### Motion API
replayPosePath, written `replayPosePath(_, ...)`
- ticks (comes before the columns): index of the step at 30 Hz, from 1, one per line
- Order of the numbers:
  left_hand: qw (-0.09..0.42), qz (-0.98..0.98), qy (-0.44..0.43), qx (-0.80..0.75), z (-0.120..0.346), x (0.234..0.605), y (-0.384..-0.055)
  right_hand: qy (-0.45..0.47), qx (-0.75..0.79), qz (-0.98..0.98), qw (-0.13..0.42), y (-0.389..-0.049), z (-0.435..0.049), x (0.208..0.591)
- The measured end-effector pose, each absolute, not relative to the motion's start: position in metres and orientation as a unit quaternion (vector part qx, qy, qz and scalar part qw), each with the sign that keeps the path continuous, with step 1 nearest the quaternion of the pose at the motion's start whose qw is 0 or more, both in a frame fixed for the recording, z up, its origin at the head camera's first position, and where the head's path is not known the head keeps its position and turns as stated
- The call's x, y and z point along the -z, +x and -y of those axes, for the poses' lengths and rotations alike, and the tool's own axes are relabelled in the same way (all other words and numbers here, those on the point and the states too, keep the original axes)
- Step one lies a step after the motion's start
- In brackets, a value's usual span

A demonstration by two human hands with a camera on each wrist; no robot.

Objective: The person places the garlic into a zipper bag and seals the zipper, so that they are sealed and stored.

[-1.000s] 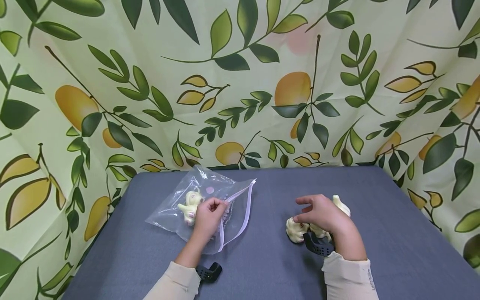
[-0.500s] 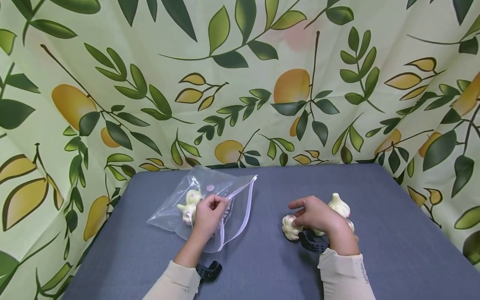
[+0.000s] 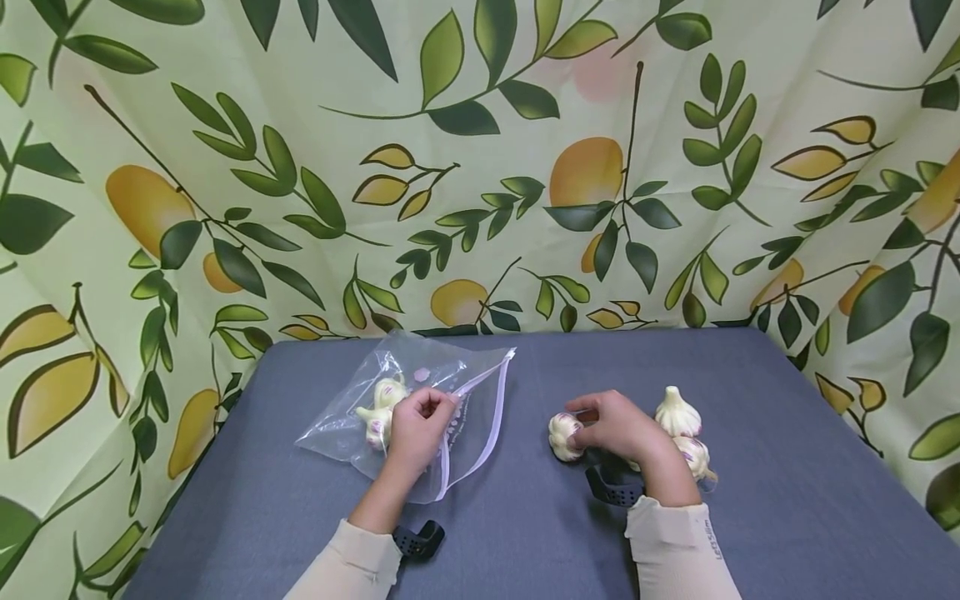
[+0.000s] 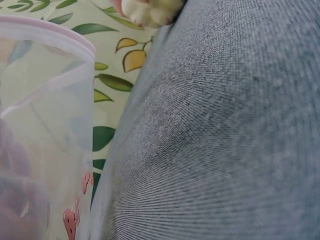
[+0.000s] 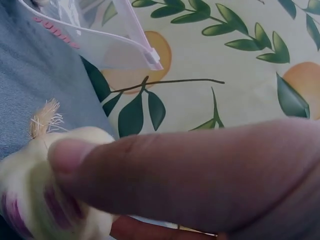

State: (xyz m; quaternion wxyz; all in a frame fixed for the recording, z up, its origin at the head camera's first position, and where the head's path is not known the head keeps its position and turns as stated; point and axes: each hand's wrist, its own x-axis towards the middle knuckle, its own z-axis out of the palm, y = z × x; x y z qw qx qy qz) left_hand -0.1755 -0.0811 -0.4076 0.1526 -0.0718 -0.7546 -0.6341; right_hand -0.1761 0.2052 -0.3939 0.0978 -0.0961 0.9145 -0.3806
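My left hand (image 3: 420, 429) pinches the upper edge of a clear zip bag (image 3: 341, 433) near its pink-white zip strip, and the mouth of the bag gapes to the right. Two garlic bulbs (image 3: 378, 425) lie inside the bag, partly behind that hand. To the right, my right hand (image 3: 618, 429) grips another garlic bulb (image 3: 564, 435) between thumb and fingers. In the right wrist view the thumb (image 5: 150, 170) presses on the purple-streaked bulb (image 5: 30, 175), whose dry roots show.
Beside the right wrist an upright garlic bulb (image 3: 677, 412) and a second bulb (image 3: 693, 457) rest on the grey-blue table (image 3: 525, 533); part of another shows under that hand. A leaf-and-fruit patterned cloth (image 3: 480, 167) hangs behind the table. Both wrists wear black bands.
My right hand has moved left with the garlic bulb, away from the other bulbs, which show more now. The left hand has stayed at the bag's edge.
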Motion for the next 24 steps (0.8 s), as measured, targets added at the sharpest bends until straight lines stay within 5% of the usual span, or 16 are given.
replayPosePath(11, 0.153, 0.753, -0.083, 0.634, 0.081, 0.407, -0.1763, -0.102, 0.376, -0.915, 0.109, -0.1785, -0.2048, 0.3974)
replayPosePath(24, 0.154, 0.751, -0.08, 0.637, 0.0816, 0.4063, -0.1749, -0.16, 0.34, -0.925, 0.062, -0.1792, -0.1997, 0.399)
